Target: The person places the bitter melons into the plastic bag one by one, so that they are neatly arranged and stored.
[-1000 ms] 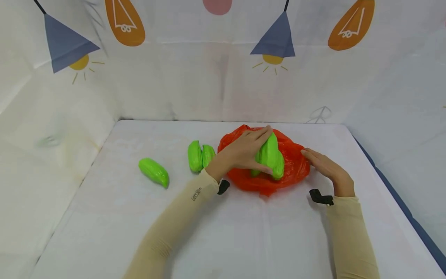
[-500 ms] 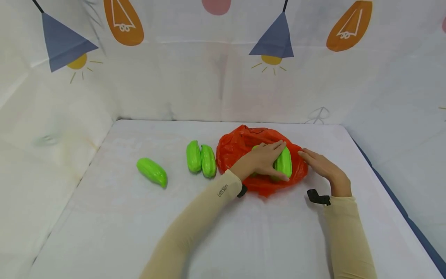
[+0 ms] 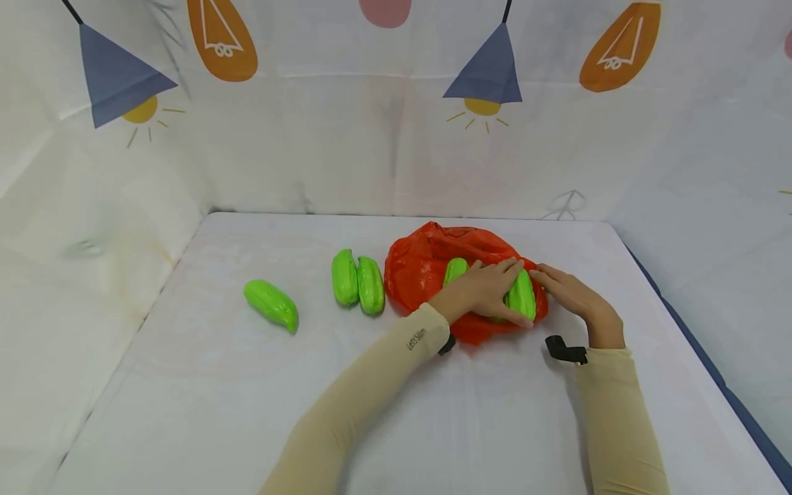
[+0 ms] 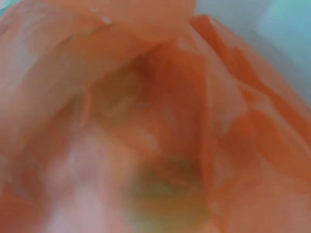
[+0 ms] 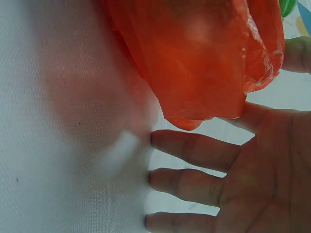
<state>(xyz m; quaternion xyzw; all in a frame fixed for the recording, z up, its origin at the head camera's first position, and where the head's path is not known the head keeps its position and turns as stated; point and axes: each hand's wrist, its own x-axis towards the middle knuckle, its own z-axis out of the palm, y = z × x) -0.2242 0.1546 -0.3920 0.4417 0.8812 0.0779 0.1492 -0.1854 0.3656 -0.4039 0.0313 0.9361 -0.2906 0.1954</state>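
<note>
The left hand [image 3: 485,292] grips a green vegetable [image 3: 522,297] at the right part of a red plastic bag [image 3: 421,271], thumb at the near side and fingers over the far side. Another green vegetable [image 3: 456,269] shows in the bag just left of those fingers. At the bag's right edge the right hand [image 3: 577,300] rests with fingers extended. In the right wrist view its fingers [image 5: 194,148] are spread beside and below the red plastic [image 5: 194,63]. Only red plastic [image 4: 257,145] with blurred greenish shapes behind it fills the left wrist view; the left hand cannot be made out there.
Two green vegetables [image 3: 344,278] [image 3: 370,286] lie side by side just left of the bag. One more green vegetable [image 3: 271,304] lies farther left on the white table [image 3: 185,385]. A patterned white cloth [image 3: 346,151] hangs behind the table.
The left hand has moved right and slightly nearer with the green vegetable, over the bag to its right side. Another vegetable in the bag has come into view behind it. The right hand has barely moved.
</note>
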